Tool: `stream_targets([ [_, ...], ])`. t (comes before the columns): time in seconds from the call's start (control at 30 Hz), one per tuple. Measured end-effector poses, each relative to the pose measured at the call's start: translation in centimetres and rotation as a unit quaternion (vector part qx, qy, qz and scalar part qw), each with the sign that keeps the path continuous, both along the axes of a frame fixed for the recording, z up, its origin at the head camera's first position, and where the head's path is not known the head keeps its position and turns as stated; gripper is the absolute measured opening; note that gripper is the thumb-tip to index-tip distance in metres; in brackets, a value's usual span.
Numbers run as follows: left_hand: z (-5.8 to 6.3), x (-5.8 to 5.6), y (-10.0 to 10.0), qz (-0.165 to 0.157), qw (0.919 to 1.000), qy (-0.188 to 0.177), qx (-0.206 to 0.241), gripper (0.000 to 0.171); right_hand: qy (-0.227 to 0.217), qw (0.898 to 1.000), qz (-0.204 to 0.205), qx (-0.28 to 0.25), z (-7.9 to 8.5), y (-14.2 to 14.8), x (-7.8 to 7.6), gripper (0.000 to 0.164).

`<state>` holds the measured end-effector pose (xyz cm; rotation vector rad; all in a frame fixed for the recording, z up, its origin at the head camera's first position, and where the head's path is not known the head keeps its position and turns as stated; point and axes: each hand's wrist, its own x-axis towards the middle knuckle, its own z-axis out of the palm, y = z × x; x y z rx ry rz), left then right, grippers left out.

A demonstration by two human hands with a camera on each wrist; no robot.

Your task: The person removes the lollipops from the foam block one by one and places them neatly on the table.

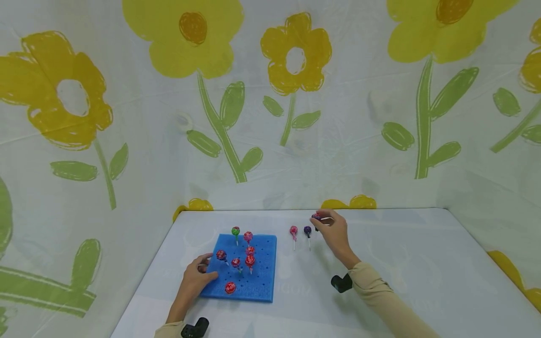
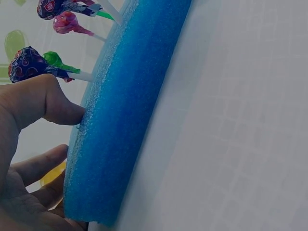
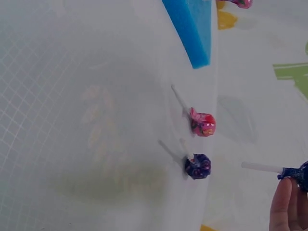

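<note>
A blue foam board (image 1: 264, 281) with small holes lies on the table. Several wrapped lollipops stand in it, among them a green one (image 1: 235, 231) and a red one (image 1: 250, 261). My left hand (image 1: 196, 277) holds the board's left edge, thumb on the top rim; some fingertips are hidden in the left wrist view. Behind and right of the board, my right hand (image 1: 336, 233) pinches a dark purple lollipop (image 3: 301, 174) by its wrapped head, raised off the table, its white stick free. A pink lollipop (image 1: 293, 230) and another purple lollipop (image 1: 307, 230) lie nearby.
The white table (image 1: 414, 263) extends to the right of the board. A white cloth wall (image 1: 346, 141) printed with yellow flowers closes off the back and sides. Black camera mounts (image 1: 341, 283) sit on both wrists.
</note>
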<state>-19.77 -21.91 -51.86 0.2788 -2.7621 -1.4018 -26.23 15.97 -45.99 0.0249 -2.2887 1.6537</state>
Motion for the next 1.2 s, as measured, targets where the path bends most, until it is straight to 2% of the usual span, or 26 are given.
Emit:
stream_targets([
  [0.2,0.3,0.2,0.1,-0.002,1.0,0.004,0.003,0.06,-0.006,1.0,-0.015,-0.006,-0.9,0.5,-0.4,0.031],
  [0.3,0.1,0.1,0.2,0.002,1.0,0.002,0.004,0.06,-0.008,1.0,-0.023,-0.002,-1.7,0.7,-0.7,0.033],
  [0.53,-0.3,0.0,0.1,0.007,1.0,0.002,0.007,0.06,-0.019,1.0,-0.023,-0.008,-2.7,1.5,-1.1,0.039],
  [0.67,-0.3,-0.1,0.1,0.005,0.9999,0.011,0.005,0.059,-0.028,0.999,-0.033,0.004,-4.5,2.3,-2.6,0.042],
  [0.8,-0.1,0.0,0.1,0.004,0.9999,0.013,0.01,0.059,-0.017,0.999,-0.038,0.025,-7.5,3.5,-4.8,0.042],
  [0.83,-0.1,0.0,0.1,0.004,0.9998,0.014,0.01,0.059,-0.011,0.999,-0.027,0.015,-7.6,3.6,-4.7,0.039],
  [0.93,0.0,0.1,0.1,0.002,0.9999,0.012,0.011,0.059,-0.023,0.999,-0.028,0.016,-8.8,4.1,-5.6,0.041],
  [1.03,0.0,0.2,0.0,0.0,0.9999,0.013,0.007,0.059,-0.041,0.999,-0.024,0.021,-8.7,4.1,-5.6,0.041],
  [1.07,0.0,0.2,0.0,0.0,0.9999,0.014,0.007,0.059,-0.054,0.997,-0.037,0.035,-9.0,4.2,-5.9,0.042],
  [1.2,-0.1,0.3,0.0,0.001,0.9998,0.02,0.006,0.058,-0.088,0.995,-0.034,0.02,-6.2,3.4,-4.2,0.036],
])
